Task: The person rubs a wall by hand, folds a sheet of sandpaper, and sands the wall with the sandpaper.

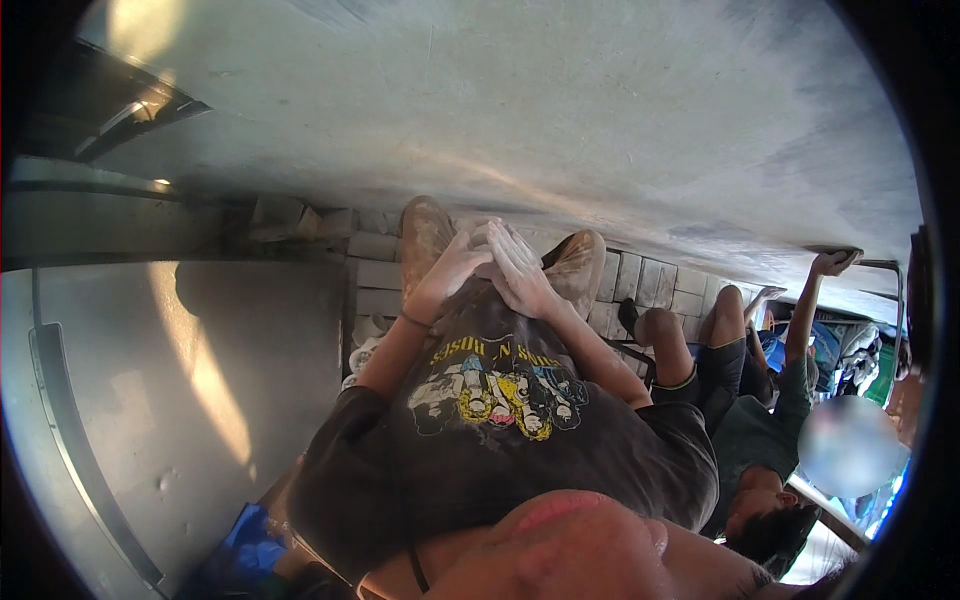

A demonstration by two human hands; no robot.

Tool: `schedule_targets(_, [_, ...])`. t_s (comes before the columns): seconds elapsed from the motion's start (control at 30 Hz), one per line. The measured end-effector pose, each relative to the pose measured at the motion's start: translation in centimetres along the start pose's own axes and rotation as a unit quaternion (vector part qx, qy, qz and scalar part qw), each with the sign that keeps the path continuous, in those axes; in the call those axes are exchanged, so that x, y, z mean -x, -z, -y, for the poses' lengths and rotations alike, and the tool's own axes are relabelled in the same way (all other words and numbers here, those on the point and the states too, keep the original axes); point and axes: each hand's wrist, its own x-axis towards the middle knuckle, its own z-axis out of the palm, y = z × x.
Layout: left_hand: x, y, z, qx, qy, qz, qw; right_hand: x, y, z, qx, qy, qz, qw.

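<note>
My left hand (457,264) and my right hand (520,268) meet in front of my waist, touching each other. Both are coated in pale dust, and their fingers are stretched out with nothing visible between them. A thin dark band circles my left wrist. Behind the hands lies the lower part of my dark printed T-shirt (500,385). Beyond them is the edge of a broad pale, dusty surface (520,110).
To the left stands a metal panel (120,390) with a long handle-like strip. Pale tiles or blocks (650,282) cover the floor. At right a co-worker (755,430) in dark clothes has one hand (835,262) at the pale surface's edge. A blue item (250,545) is at lower left.
</note>
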Motion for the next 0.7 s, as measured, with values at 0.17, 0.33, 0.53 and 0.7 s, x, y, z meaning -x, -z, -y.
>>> schedule_targets(0.17, [-0.5,1.3,0.3,-0.061,0.065,0.073,0.993,-0.4,0.6,-0.4,-0.055,0.002,0.054,0.997])
schedule_targets(0.33, [-1.3,2.3,1.1,-0.064,0.068,0.075,0.993,-1.6,2.4,0.0,-0.07,0.022,0.115,0.991])
schedule_targets(0.53, [-1.1,-0.3,2.4,0.1,0.07,0.017,0.992,-1.5,1.3,-1.4,-0.098,0.013,0.063,0.993])
schedule_targets(0.7, [-0.8,0.0,2.2,-0.029,0.075,0.021,0.997,-1.3,1.8,-1.8,-0.158,-0.006,0.051,0.986])
